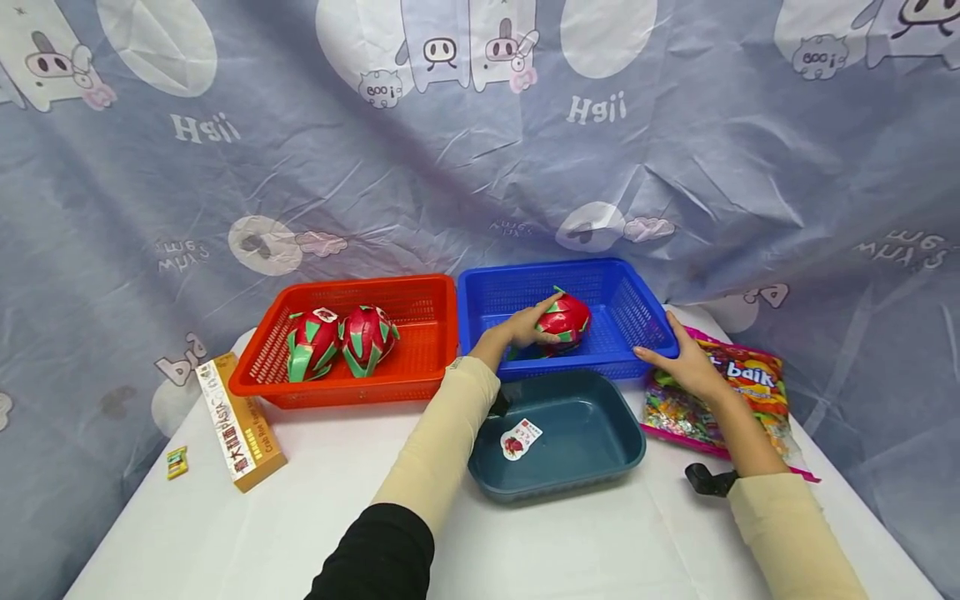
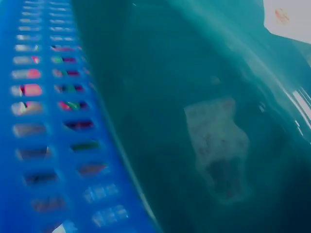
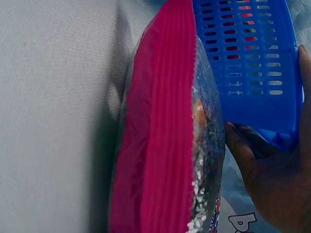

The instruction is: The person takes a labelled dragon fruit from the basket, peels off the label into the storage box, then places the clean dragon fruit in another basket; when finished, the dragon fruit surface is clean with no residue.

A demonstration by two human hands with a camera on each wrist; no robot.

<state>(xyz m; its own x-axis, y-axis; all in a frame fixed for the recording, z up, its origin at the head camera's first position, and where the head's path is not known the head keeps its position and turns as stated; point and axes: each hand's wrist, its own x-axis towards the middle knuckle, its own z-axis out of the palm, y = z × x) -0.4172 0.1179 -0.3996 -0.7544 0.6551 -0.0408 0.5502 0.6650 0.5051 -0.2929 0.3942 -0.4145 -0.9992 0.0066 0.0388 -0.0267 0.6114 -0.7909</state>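
Observation:
A red and green dragon fruit [image 1: 566, 319] lies inside the blue basket [image 1: 637, 293]; my left hand [image 1: 522, 327] grips its left side. My right hand [image 1: 686, 358] holds the basket's near right corner, thumb on the rim. The right wrist view shows that hand [image 3: 272, 179] against the blue basket wall [image 3: 248, 63], beside the edge of a candy bag [image 3: 165, 145]. Two more dragon fruits [image 1: 341, 340] lie in the red basket [image 1: 420, 312] on the left. The left wrist view shows only the blue basket wall [image 2: 53, 126] and the teal tray [image 2: 204, 107], blurred.
An empty teal tray [image 1: 600, 467] with a small sticker sits just in front of the blue basket. A colourful candy bag [image 1: 750, 392] lies under my right forearm. A pasta box [image 1: 238, 421] and a small yellow item [image 1: 177, 462] lie at the table's left. Printed cloth hangs behind.

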